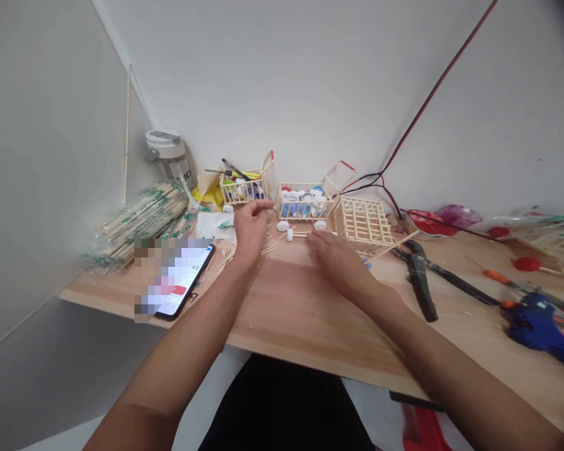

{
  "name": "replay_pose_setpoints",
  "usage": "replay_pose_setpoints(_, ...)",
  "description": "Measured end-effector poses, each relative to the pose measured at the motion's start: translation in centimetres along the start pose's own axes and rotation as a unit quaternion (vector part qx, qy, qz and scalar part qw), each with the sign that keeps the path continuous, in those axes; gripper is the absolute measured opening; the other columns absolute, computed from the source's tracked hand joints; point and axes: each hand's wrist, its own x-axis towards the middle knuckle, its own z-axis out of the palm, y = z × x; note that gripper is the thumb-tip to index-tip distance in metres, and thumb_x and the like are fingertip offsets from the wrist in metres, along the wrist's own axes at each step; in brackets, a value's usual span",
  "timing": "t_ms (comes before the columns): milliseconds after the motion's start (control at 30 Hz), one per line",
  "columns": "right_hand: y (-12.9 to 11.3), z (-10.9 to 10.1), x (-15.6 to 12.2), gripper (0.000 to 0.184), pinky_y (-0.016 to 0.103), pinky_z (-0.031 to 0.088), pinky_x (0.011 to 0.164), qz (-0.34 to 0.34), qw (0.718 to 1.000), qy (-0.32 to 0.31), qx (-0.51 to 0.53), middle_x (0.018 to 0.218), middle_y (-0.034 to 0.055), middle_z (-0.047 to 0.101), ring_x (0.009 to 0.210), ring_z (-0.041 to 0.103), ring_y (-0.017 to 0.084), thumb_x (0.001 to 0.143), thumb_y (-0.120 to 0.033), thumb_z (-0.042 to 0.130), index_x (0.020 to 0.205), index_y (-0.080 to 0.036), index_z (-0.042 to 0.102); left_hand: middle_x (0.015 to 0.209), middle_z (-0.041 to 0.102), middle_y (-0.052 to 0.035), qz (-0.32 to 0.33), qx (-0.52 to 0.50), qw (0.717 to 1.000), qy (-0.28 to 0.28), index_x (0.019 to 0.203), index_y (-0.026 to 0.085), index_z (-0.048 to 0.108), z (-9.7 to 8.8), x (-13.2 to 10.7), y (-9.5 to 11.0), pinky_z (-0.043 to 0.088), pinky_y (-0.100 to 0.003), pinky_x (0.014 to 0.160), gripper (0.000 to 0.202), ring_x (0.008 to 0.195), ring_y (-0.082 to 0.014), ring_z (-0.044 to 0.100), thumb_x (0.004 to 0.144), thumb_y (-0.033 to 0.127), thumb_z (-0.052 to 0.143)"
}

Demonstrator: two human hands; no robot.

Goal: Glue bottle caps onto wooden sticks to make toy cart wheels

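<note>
My left hand is raised above the table, left of the middle cart, its fingers bent to the right and pressed together. What they hold, if anything, does not show. My right hand lies low on the table, fingers stretched out. Its fingertips are at the right part of a thin wooden axle, which has a white wheel at its left end. Just behind stands a small stick cart on white wheels, filled with bottle caps. An unfilled stick basket rests right of it, tilted.
Another stick cart holds caps and pens. Wrapped sticks, a phone and a lidded cup are at left. Pliers, a blue glue gun and screwdrivers lie at right. Cables run down the wall.
</note>
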Motion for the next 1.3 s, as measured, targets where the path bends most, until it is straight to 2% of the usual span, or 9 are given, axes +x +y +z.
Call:
replay_pose_setpoints(133,1.7,-3.6,-2.5,0.036,0.039,0.050,0.090,0.025,0.989,0.125,0.068,0.118,0.0135,0.069,0.107,0.064,0.026,0.094,-0.019,0.041,0.122,-0.014,0.062,0.092,0.074,-0.0043,-0.005,-0.006,1.000,-0.022,0.086,0.014,0.071,0.3,-0.3,0.2,0.052,-0.029,0.083,0.025,0.087,-0.0156,0.066,0.073,0.008,0.051)
replay_pose_setpoints(233,3.1,-5.6,-5.4,0.028,0.036,0.052,0.080,0.064,0.980,0.178,0.066,0.103,0.0086,0.073,0.094,0.068,0.024,0.093,-0.026,0.046,0.110,-0.018,0.068,0.090,0.073,-0.0048,0.002,-0.003,0.999,-0.054,0.087,0.014,0.071,0.7,-0.7,0.8,0.051,-0.027,0.078,0.022,0.083,-0.0147,0.065,0.075,0.009,0.053)
replay_pose_setpoints(367,4.4,-4.9,-8.9,0.023,0.032,0.050,0.068,0.124,0.982,0.128,0.064,0.096,0.0047,0.074,0.080,0.068,0.020,0.091,-0.030,0.051,0.101,-0.022,0.070,0.091,0.072,-0.0050,0.044,0.017,0.994,-0.095,0.091,0.014,0.071,1.5,-1.9,1.7,0.050,-0.025,0.073,0.019,0.079,-0.0133,0.063,0.079,0.013,0.057)
replay_pose_setpoints(500,5.8,-3.2,-10.6,0.023,0.033,0.047,0.065,0.174,0.980,0.084,0.051,0.095,0.0059,0.073,0.079,0.067,0.022,0.090,-0.031,0.049,0.094,-0.021,0.070,0.092,0.071,-0.0043,0.106,0.059,0.981,-0.154,0.095,0.016,0.070,2.2,-3.5,2.2,0.048,-0.023,0.069,0.021,0.079,-0.0126,0.062,0.080,0.011,0.057)
replay_pose_setpoints(667,7.4,-2.7,-10.7,0.025,0.033,0.043,0.062,0.240,0.969,0.046,0.031,0.087,0.0074,0.071,0.074,0.064,0.023,0.087,-0.034,0.051,0.094,-0.020,0.070,0.094,0.072,-0.0037,0.185,0.095,0.954,-0.216,0.094,0.017,0.070,2.7,-4.7,2.1,0.047,-0.025,0.073,0.019,0.082,-0.0131,0.063,0.086,0.012,0.054)
replay_pose_setpoints(800,7.2,-2.3,-9.7,0.037,0.031,0.041,0.059,0.278,0.959,0.012,0.062,0.087,0.0058,0.070,0.068,0.061,0.019,0.083,-0.047,0.056,0.104,-0.020,0.068,0.090,0.072,-0.0041,0.193,0.107,0.948,-0.228,0.096,0.016,0.070,2.9,-4.8,1.6,0.047,-0.025,0.075,0.019,0.079,-0.0132,0.064,0.087,0.013,0.054)
replay_pose_setpoints(967,6.3,-1.6,-8.2,0.035,0.029,0.036,0.055,0.308,0.948,-0.024,0.075,0.090,0.0060,0.069,0.072,0.061,0.020,0.082,-0.050,0.056,0.099,-0.022,0.068,0.092,0.073,-0.0041,0.195,0.125,0.940,-0.249,0.098,0.017,0.070,3.1,-4.9,1.4,0.047,-0.025,0.071,0.020,0.077,-0.0135,0.063,0.086,0.012,0.055)
replay_pose_setpoints(1167,6.0,-0.7,-7.6,0.026,0.029,0.036,0.057,0.317,0.944,0.008,0.091,0.084,0.0043,0.067,0.071,0.058,0.019,0.081,-0.045,0.058,0.089,-0.022,0.065,0.092,0.073,-0.0038,0.203,0.130,0.930,-0.277,0.095,0.017,0.071,3.4,-5.2,1.5,0.048,-0.026,0.073,0.021,0.077,-0.0132,0.062,0.082,0.009,0.057)
replay_pose_setpoints(1300,6.2,0.1,-7.4,0.021,0.030,0.041,0.064,0.288,0.950,0.032,0.118,0.087,0.0044,0.067,0.075,0.060,0.018,0.081,-0.037,0.058,0.093,-0.022,0.066,0.085,0.072,-0.0035,0.184,0.132,0.930,-0.289,0.095,0.017,0.071,3.6,-5.4,1.5,0.048,-0.027,0.071,0.019,0.074,-0.0136,0.062,0.082,0.012,0.059)
